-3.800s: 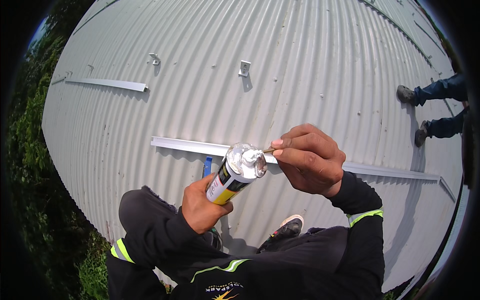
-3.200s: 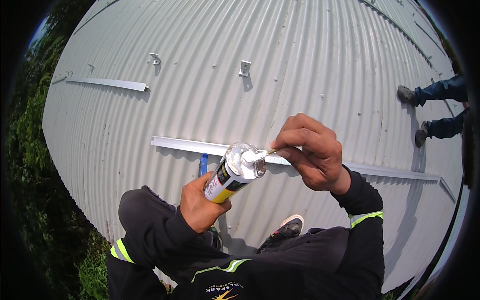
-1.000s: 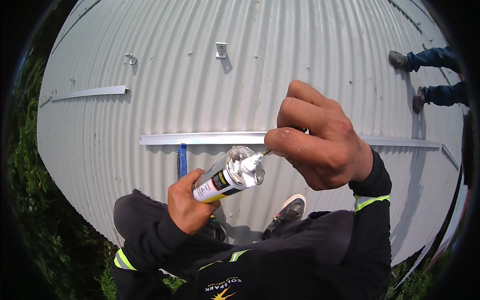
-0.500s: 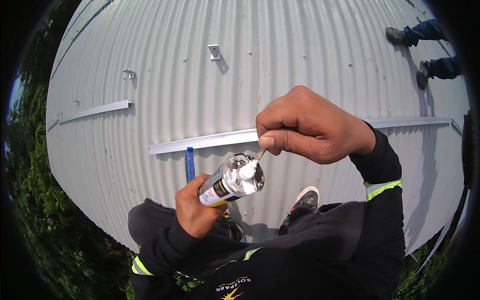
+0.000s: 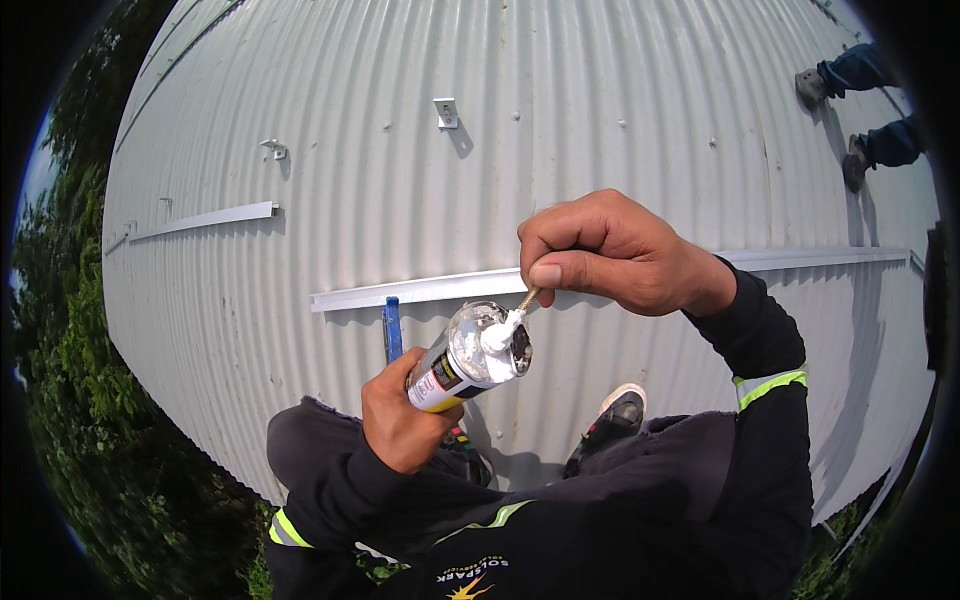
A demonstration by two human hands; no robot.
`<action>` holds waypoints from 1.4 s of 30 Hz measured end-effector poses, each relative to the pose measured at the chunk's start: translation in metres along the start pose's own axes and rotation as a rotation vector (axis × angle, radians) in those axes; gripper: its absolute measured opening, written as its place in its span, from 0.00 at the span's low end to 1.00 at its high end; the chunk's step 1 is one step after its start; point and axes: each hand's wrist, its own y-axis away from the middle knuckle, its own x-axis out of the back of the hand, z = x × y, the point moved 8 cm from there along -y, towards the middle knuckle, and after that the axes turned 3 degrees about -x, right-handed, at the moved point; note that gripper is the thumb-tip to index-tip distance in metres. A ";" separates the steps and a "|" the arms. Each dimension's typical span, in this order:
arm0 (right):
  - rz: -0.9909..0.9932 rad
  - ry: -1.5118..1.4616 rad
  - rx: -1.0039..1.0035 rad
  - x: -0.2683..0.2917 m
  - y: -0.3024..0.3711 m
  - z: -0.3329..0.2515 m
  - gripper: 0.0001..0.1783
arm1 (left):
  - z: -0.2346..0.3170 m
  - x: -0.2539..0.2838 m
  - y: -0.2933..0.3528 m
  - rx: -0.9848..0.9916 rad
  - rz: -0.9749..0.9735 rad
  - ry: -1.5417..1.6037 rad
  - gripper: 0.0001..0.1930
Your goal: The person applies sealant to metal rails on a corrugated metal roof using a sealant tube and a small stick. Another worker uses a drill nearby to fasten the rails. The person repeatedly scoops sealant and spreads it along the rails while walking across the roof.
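My left hand [image 5: 408, 415] is wrapped round a white cylindrical can [image 5: 440, 385], cut open at its top and tilted toward the right. Thick white paste [image 5: 497, 340] fills part of the opening and clings to the rim. Between thumb and forefinger, my right hand [image 5: 615, 255] pinches a thin brownish stick [image 5: 531, 297]. The stick's lower end carries a white lump of paste and sits in the mouth of the can. Just behind the can, a blue tool or bar [image 5: 392, 328] leans by the metal rail [image 5: 420, 290].
I am on a corrugated metal roof [image 5: 350, 200]. A shorter rail [image 5: 205, 220] and L-shaped brackets [image 5: 446, 113] are fixed on it. Another person's legs [image 5: 860, 70] stand at the upper right. Trees [image 5: 90, 350] border the roof's left edge.
The stick has risen slightly, showing more of its paste-covered end. Both hands have shifted a little to the right in the picture, as has the roof.
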 end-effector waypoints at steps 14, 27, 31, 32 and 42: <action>0.020 -0.070 0.007 -0.004 -0.001 0.007 0.11 | -0.005 0.001 -0.001 0.042 -0.019 0.064 0.18; 0.033 -0.181 0.033 -0.012 -0.005 0.010 0.10 | -0.003 0.003 0.000 0.070 -0.024 0.036 0.19; 0.061 -0.194 0.022 -0.012 -0.006 0.011 0.09 | -0.002 0.003 0.000 0.070 -0.031 0.032 0.19; 0.068 -0.199 0.021 -0.012 -0.006 0.011 0.09 | -0.001 0.004 0.000 0.054 -0.024 0.025 0.19; 0.154 -0.215 0.106 -0.004 -0.005 0.008 0.09 | -0.005 0.001 -0.003 0.077 -0.044 0.052 0.20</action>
